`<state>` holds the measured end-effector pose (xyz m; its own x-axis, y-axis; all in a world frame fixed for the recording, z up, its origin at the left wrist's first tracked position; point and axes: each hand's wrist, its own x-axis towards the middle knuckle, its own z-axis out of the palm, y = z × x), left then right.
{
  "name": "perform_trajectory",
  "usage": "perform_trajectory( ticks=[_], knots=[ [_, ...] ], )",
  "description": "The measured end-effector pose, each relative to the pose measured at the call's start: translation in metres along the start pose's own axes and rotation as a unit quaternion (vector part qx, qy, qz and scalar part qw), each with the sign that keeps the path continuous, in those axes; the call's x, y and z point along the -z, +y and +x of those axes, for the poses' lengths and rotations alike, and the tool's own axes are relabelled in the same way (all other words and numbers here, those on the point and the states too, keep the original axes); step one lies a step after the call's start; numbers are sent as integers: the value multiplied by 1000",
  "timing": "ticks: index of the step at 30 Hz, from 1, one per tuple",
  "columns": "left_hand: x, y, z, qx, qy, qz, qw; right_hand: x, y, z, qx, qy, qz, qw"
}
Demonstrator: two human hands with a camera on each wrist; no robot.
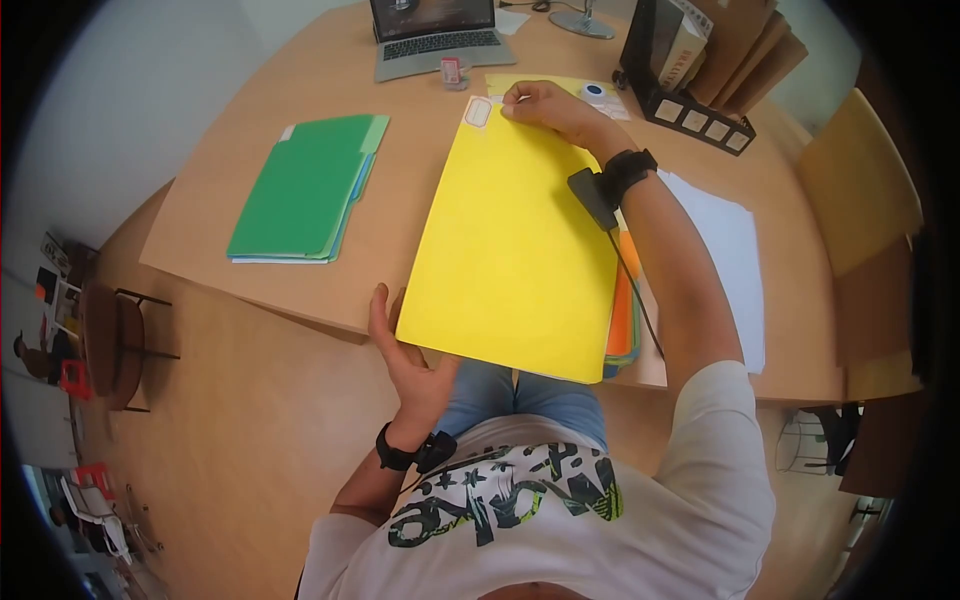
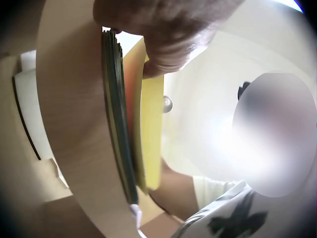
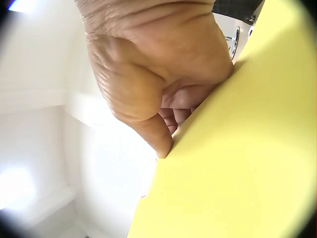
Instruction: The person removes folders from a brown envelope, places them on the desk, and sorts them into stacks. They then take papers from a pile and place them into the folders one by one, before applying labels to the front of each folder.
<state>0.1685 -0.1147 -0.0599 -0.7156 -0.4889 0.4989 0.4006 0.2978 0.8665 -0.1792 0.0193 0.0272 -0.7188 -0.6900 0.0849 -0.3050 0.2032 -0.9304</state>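
1. From the head camera I cannot read the small red-bordered label (image 1: 478,112) on the yellow folder (image 1: 515,250); it is too small.
2. The yellow folder covers most of the folder stack (image 1: 622,310) beneath it; I see only orange and green edges.
3. The left hand (image 1: 405,360) has its fingers hidden under the folder's near corner.
4. In the right wrist view, the right hand (image 3: 158,74) is cut off at the top edge and its fingertips are tucked out of sight.
5. The laptop (image 1: 435,35) is cropped by the frame's top.

Left hand (image 1: 405,360) grips near the body, thumb up — right hand (image 1: 545,105), arm outstretched, fingers curled.
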Motion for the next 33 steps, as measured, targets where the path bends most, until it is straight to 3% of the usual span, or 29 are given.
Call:
perform_trajectory(
  ticks=[1, 4, 7, 10, 13, 16, 19, 22, 25, 29, 31, 33],
  knots=[
    [-2, 1, 0, 41, 32, -104, 993, -2, -7, -2, -4, 8, 34, 999],
    [8, -1, 2, 134, 34, -193, 971, -7, -17, -1, 20, 33, 7, 999],
    [26, -23, 0, 275, -41, -304, 911, -13, -17, 2, 38, 65, -31, 997],
    [21, -2, 5, 266, -2, -428, 864, -15, -15, 5, 62, 86, -39, 994],
    [26, -5, -1, 228, -54, -507, 830, -17, -15, 8, 71, 113, -32, 990],
    [25, 3, -1, 269, -71, -312, 908, -20, -21, 6, 78, 105, -38, 991],
    [32, -11, 14, 229, 29, -276, 933, -22, -22, -1, 154, 223, -162, 949],
    [69, -5, 64, 188, 68, -275, 941, -12, -24, -15, 185, 305, -175, 918],
    [112, -26, 123, 142, 120, -211, 960, -16, -64, -65, 117, 231, -90, 962],
    [185, -98, 187, 187, 146, -140, 961, -23, -80, -132, 56, 46, -18, 997],
    [201, -110, 199, 223, 144, -70, 962, -30, -88, -169, 33, -45, -53, 997],
    [206, -112, 204, 262, 145, 3, 954, -38, -99, -208, 79, -111, -164, 977]
  ],
)
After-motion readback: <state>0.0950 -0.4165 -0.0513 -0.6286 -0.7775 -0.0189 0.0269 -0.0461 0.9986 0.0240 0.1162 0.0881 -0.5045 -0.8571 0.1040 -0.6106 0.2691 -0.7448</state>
